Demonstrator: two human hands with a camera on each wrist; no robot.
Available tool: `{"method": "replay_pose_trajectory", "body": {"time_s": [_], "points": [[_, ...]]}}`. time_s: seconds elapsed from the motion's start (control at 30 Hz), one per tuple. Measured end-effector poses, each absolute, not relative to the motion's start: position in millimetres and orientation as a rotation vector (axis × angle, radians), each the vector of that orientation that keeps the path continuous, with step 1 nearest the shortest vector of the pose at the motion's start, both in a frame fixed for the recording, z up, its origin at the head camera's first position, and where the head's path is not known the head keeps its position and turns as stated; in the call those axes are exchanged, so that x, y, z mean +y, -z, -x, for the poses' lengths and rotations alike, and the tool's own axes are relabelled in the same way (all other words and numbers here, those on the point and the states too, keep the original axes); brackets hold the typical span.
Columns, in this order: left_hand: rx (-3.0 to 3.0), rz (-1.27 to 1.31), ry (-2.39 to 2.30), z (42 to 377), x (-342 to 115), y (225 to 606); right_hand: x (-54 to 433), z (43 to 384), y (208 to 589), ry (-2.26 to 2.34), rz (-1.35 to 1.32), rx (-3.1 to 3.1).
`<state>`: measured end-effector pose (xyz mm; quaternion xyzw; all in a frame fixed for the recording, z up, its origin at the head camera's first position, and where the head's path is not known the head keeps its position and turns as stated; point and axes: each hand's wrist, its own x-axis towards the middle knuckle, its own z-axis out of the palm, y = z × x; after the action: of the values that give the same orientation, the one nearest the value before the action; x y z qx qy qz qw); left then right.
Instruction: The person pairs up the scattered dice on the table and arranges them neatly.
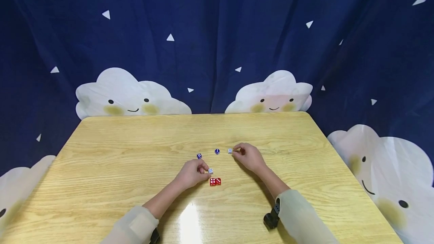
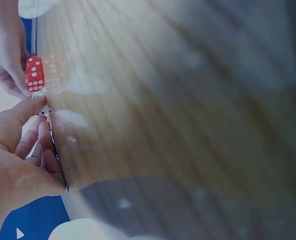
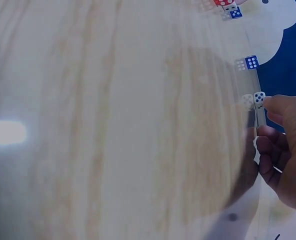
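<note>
In the head view my left hand (image 1: 191,173) pinches a white die (image 1: 210,171) between thumb and forefinger, just behind two red dice (image 1: 213,182) that sit side by side. The left wrist view has this white die (image 2: 43,111) at the fingertips, with the red dice (image 2: 35,82) above it. My right hand (image 1: 249,156) holds its thumb and forefinger at a second white die (image 1: 229,151), farther back. In the right wrist view that white die (image 3: 259,97) rests on the tabletop at the thumb tip, the other fingers curled below.
One blue die (image 1: 217,151) sits left of the right hand's white die. Another blue die (image 1: 199,156) lies just beyond the left hand. The wooden table (image 1: 135,138) ends at a dark blue curtain (image 1: 190,6) with clouds. A black device (image 1: 271,219) hangs at the right sleeve.
</note>
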<state>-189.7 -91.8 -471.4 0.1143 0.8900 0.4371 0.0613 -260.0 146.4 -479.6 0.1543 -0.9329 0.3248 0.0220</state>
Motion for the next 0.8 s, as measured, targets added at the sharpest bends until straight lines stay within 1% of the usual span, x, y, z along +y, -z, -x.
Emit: {"method": "replay_pose_trajectory", "body": {"time_s": [0.37,0.8], "points": [[2.705,-0.344,-1.309,188.6,-91.0,471.2,143.2,264.7,477.8,-1.011,-0.449,-2.97],[2.702,-0.345,-1.325,189.0,-91.5,471.6,139.6,266.1,475.0,-0.935,-0.486,-2.986]]}}
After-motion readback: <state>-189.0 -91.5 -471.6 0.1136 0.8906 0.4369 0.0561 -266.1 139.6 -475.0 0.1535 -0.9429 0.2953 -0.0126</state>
